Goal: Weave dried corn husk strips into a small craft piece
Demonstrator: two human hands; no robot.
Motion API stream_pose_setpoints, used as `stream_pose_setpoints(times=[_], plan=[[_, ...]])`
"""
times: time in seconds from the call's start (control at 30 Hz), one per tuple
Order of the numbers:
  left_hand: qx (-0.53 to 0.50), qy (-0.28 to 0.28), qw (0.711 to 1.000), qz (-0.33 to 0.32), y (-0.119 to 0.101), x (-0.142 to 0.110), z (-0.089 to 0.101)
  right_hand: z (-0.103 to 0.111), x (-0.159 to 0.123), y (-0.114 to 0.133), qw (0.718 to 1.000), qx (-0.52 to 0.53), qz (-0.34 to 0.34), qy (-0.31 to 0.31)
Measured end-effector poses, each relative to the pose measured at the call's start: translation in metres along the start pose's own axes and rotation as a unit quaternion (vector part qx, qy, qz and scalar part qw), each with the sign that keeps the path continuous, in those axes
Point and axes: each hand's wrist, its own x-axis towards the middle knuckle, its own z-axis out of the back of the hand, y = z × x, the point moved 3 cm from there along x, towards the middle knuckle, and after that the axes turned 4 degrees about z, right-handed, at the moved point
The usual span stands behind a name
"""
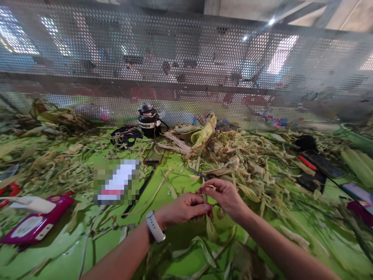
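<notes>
My left hand [189,208], with a white watch band [155,226] on its wrist, pinches a strip of pale green corn husk [211,230]. Opposite it, my right hand [223,194] closes its fingertips on the upper part of the same husk. The two hands almost touch above the green table. The husk's wider end hangs down below my left fingers. Just beyond my right fingertips lies a pair of dark-handled scissors [201,174]. Loose husk strips [201,249] lie under and in front of my hands.
A heap of husk scraps [239,151] spreads behind and right. At left are a magenta device [37,221] and a blurred phone [119,182] with a cable. A black jug [148,120] stands before a perforated metal screen [186,50]. More phones [323,163] lie at right.
</notes>
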Motion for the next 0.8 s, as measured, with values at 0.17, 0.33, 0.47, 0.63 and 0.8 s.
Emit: stream_pose_setpoints(times=[0.17, 0.33, 0.47, 0.63, 0.8], plan=[[-0.091, -0.082, 0.992, -0.019, 0.006, 0.004, 0.007, 0.008, 0.002, 0.011, 0.979, -0.172, -0.002, 0.105], [-0.086, -0.084, 0.992, -0.036, 0.011, 0.010, 0.010, 0.008, 0.003, 0.014, 0.980, -0.171, 0.021, 0.098], [-0.096, -0.073, 0.992, -0.043, 0.006, 0.010, 0.007, 0.010, 0.006, 0.008, 0.974, -0.215, 0.042, 0.066], [-0.220, -0.117, 0.968, -0.021, 0.007, 0.009, 0.009, 0.028, 0.008, 0.017, 0.953, -0.265, 0.127, -0.074], [-0.359, -0.116, 0.924, -0.054, 0.010, 0.012, 0.012, 0.030, 0.002, 0.029, 0.903, -0.372, 0.191, -0.097]])
